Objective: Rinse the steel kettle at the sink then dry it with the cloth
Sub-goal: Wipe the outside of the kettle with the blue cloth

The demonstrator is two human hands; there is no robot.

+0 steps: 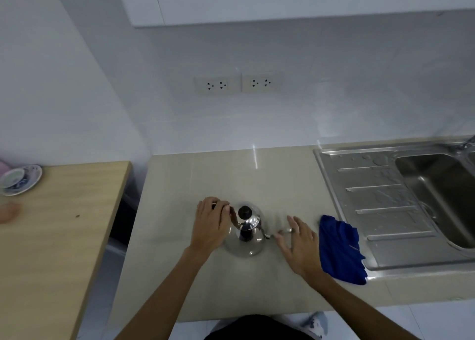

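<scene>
A shiny steel kettle [246, 233] with a black lid knob stands upright on the beige counter [218, 290]. My left hand [210, 224] curls around its handle on the kettle's left side. My right hand [298, 242] hovers with fingers spread just right of the thin spout, fingertips close to the spout's tip. A blue cloth [340, 249] lies crumpled to the right of my right hand, partly over the edge of the steel sink's drainboard [380, 200]. The sink basin [442, 193] sits at the far right; water drops show on the drainboard.
A wooden table [51, 236] stands left of the counter across a dark gap, with a blue-patterned saucer and cup [19, 179] near its far left edge. Two wall sockets [239, 83] sit above the counter. The faucet base [469, 142] shows at the right edge.
</scene>
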